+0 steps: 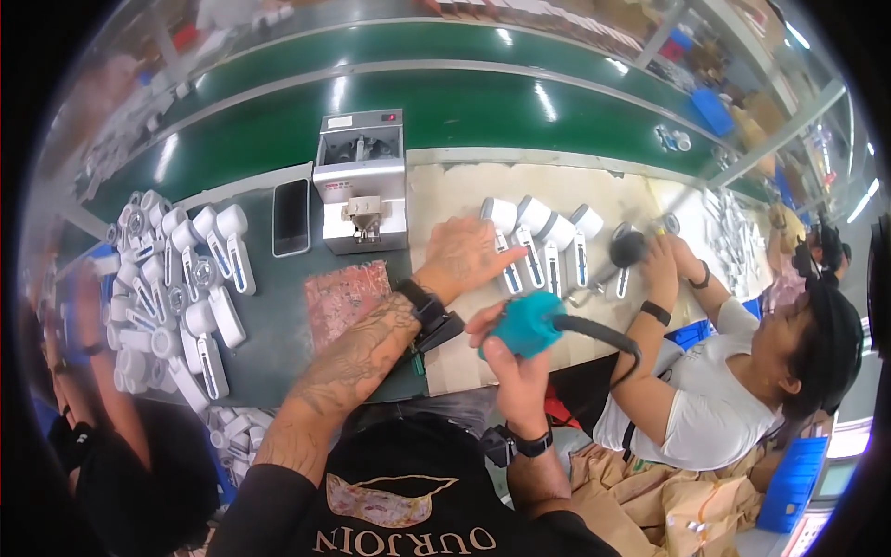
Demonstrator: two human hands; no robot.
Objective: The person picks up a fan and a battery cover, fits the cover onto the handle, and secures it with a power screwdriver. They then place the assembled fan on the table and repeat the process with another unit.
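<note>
My left hand (469, 255) reaches forward over the bench with its fingers spread, the fingertips touching the nearest of several white handheld units (538, 237) lined up in a row. It holds nothing. My right hand (515, 348) grips a teal electric screwdriver (527, 323) with a black cable (603, 334) running off to the right. The tool is held just below and near the row of white units.
A grey screw-feeder box (360, 181) stands behind my left hand, with a black phone (291, 216) beside it. Many white units (176, 278) lie piled at the left. A green conveyor belt (445, 111) runs behind. A co-worker in a white shirt (705, 390) works at the right.
</note>
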